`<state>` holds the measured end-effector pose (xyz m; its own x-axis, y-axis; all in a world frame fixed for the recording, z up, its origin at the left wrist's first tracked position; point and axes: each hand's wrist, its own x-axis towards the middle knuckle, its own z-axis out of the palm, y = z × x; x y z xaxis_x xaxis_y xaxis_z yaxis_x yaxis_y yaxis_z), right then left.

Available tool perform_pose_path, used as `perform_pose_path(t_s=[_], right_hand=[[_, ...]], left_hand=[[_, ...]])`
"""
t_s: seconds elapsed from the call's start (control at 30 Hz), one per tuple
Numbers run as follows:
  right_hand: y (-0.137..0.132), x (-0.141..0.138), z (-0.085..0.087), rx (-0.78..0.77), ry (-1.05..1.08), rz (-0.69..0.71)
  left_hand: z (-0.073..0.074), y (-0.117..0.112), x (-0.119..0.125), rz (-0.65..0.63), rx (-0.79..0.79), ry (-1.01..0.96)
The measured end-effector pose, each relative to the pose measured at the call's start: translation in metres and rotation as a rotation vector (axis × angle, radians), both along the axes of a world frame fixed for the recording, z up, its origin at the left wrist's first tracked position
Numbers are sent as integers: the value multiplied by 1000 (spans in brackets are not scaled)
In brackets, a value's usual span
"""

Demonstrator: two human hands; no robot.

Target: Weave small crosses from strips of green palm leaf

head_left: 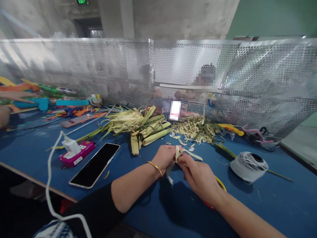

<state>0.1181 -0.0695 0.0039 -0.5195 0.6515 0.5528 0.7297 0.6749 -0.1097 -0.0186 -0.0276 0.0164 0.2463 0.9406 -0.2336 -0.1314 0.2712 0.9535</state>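
Observation:
A pale plant-fibre strip [177,152] stands looped between my two hands, with loose ends trailing to the right and below. My left hand [165,156], below a gold bangle [155,168], pinches the strip from the left. From the right, the fingers of my right hand [195,170] close on the same strip. Scissors with a yellow and red handle [221,183] lie partly hidden under my right hand. Just beyond are a bundle of pale green stalks [156,134] and a heap of fibre scraps [195,129].
A black phone [95,165] and a magenta power strip [76,153] with a white charger lie on the left. To the right sits a spool of white string [249,167]. A perforated metal screen [119,72] runs behind; another person's hand [18,96] is at far left.

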Motion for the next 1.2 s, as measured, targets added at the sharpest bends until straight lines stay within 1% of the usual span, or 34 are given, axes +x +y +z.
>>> perform_pose_path(t_s=[0.1,0.2,0.3,0.37,0.5,0.6,0.67,0.73,0.8,0.9,1.0,1.1,1.2], right_hand=[[4,5,2,18,-116,28],[8,11,4,66,-242,45],[11,14,2,90,-293,14],[12,14,0,122,-304,-5],[10,11,-4,203,-287,2],[7,10,-2,296,-272,-21],[6,9,0,337,-254,-37],[6,8,0,348,-249,-37],[7,8,-2,347,-265,-37],[9,8,-5,349,-293,-58],[10,9,-5,341,-304,-80],[10,9,-2,359,-318,-71],[10,8,0,392,-327,-45]], left_hand=[[3,-2,-1,10,56,0],[8,-3,-2,20,126,110],[10,-2,-3,50,184,211],[10,-2,-3,49,139,178],[8,0,-2,45,-35,-23],[9,1,-3,85,-25,-60],[10,2,-4,78,-11,-72],[10,4,-5,22,-66,-120],[9,5,-6,-26,-170,-194],[9,7,-7,-29,-299,-287],[10,8,-8,-15,-345,-335],[12,8,-8,14,-364,-352],[13,8,-9,-13,-386,-402]])
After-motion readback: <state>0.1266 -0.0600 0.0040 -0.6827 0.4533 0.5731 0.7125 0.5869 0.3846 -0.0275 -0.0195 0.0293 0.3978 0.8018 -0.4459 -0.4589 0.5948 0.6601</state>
